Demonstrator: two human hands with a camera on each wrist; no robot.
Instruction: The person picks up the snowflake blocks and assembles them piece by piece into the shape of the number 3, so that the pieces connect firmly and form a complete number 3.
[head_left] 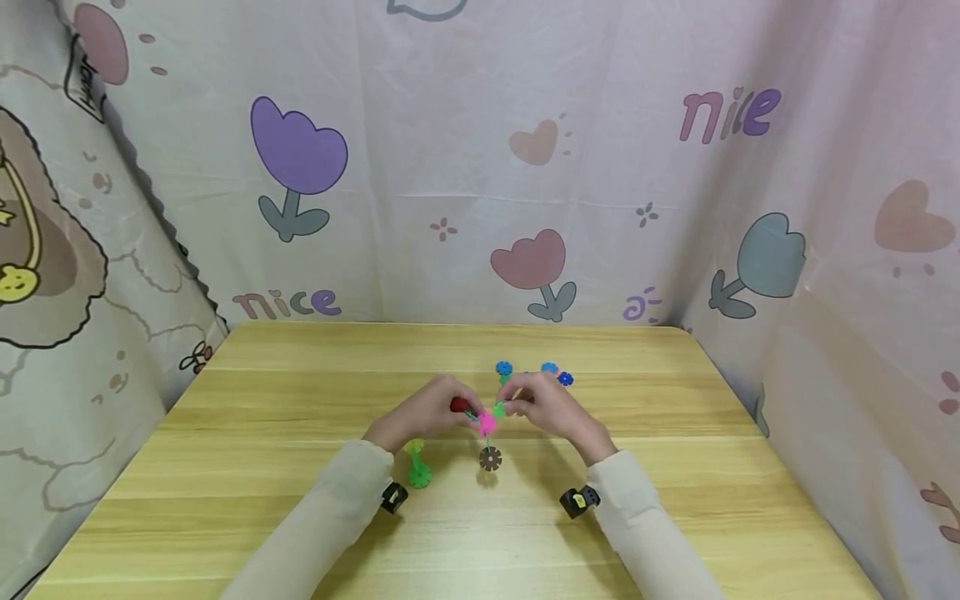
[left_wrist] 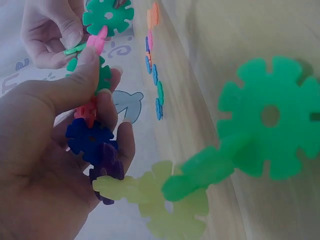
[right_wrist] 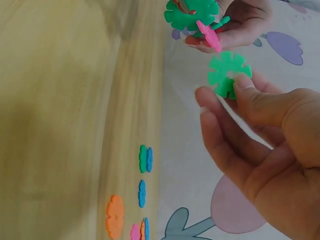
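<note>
Both hands pinch snowflake discs — left hand point(head_left: 427, 410) the cluster point(left_wrist: 95, 135), right hand point(head_left: 551, 406) a green disc point(right_wrist: 228, 74) — mid-table.

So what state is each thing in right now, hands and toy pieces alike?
Left hand: grips a joined cluster of snowflake discs.
Right hand: pinches a single green disc.
Brown disc: on the table.
Green-yellow pair: joined, on the table.
Blue discs: loose, untouched.

- The word "nice" in pink and purple letters stands on the back curtain point(head_left: 480, 167), low at its left, just above the table edge.
- "nice" stands again on the same curtain, high at the right.
- Dark lettering on the left-hand cloth point(head_left: 82, 83) is too tilted to read.
</note>
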